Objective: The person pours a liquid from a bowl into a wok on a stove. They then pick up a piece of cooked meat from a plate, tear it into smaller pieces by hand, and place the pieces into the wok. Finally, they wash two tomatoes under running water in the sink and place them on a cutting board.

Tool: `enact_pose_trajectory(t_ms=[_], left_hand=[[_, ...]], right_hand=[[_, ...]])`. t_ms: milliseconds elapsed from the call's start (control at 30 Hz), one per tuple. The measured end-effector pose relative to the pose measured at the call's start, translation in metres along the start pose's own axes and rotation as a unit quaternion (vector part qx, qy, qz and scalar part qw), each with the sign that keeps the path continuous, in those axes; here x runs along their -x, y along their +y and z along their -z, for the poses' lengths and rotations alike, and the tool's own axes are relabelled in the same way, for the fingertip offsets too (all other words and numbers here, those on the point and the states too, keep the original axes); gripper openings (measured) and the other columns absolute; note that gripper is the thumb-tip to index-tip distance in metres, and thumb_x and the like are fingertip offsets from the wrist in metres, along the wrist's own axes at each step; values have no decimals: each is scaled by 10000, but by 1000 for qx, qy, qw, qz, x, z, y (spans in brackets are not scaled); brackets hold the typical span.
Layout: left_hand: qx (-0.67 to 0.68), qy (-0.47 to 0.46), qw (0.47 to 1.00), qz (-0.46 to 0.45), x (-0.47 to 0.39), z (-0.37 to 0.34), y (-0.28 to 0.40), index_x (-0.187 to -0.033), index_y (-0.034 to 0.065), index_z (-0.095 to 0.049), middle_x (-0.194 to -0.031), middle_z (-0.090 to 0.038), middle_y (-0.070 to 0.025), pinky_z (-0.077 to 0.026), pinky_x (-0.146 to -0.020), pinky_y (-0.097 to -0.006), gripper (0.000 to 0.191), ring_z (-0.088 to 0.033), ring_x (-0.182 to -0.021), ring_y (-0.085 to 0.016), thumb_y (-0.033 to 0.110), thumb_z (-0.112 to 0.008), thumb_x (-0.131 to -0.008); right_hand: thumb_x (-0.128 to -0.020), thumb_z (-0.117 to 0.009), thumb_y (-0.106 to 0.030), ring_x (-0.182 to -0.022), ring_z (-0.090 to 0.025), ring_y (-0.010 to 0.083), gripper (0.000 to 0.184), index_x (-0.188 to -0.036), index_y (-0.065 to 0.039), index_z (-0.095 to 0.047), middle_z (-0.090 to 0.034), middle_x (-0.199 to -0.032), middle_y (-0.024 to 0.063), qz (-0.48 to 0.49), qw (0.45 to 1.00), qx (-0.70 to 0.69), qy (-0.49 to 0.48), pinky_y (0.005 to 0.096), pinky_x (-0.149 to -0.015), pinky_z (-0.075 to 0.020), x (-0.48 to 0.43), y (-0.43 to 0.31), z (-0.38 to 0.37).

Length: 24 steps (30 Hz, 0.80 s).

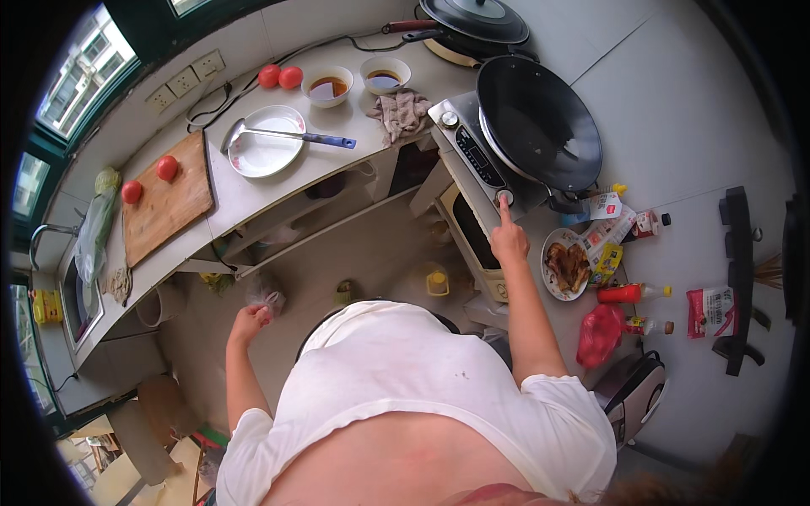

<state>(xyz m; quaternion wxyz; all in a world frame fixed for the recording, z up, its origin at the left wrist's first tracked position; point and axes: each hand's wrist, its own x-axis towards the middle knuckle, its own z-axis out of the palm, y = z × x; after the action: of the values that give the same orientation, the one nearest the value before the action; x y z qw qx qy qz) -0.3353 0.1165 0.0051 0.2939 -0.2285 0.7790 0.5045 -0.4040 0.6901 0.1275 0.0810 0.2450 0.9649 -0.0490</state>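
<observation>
The outstretched index finger of my right hand (510, 241) touches the round front knob (504, 196) of an induction cooker (479, 157); its other fingers are curled in. A black wok (538, 123) rests on the cooker, with a small pale patch inside. A plate of browned cooked food (567, 264) lies beside my right forearm. My left hand (251, 322) hangs over the floor with bent fingers. Behind its fingertips shows a clear plastic bag (269, 297); whether the hand grips it cannot be told.
Tomatoes lie on a wooden cutting board (171, 196) and by the wall. A ladle (285, 134) lies across a white plate (262, 164). Two bowls of dark liquid (329, 88) stand near a crumpled cloth (402, 117). A lidded pan (478, 28), seasoning bottles (620, 293) and a rice cooker (633, 392) flank the cooker.
</observation>
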Motion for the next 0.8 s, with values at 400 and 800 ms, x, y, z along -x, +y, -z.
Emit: enact_pose_trajectory(t_ms=[400, 800], left_hand=[[-69, 51, 989, -122, 22, 18, 110, -970, -8, -617, -719, -568, -7, -416, -603, -225, 171, -495, -646, -79, 63, -519, -849], [-102, 73, 985, -121, 39, 50, 78, -984, 16, -614, -710, -524, 20, -395, -571, -218, 178, -449, -628, -64, 104, -556, -840]], right_hand=[[-795, -571, -165, -756, -601, 192, 192, -934, -42, -620, -633, -826, 96, 196, 881, -424, -79, 308, -701, -474, -79, -150, -47], [-748, -654, -339, -1031, -455, 382, 462, -1096, -118, -446, -455, -1085, 202, 103, 978, -117, 139, 434, -847, -415, -206, -271, -63]])
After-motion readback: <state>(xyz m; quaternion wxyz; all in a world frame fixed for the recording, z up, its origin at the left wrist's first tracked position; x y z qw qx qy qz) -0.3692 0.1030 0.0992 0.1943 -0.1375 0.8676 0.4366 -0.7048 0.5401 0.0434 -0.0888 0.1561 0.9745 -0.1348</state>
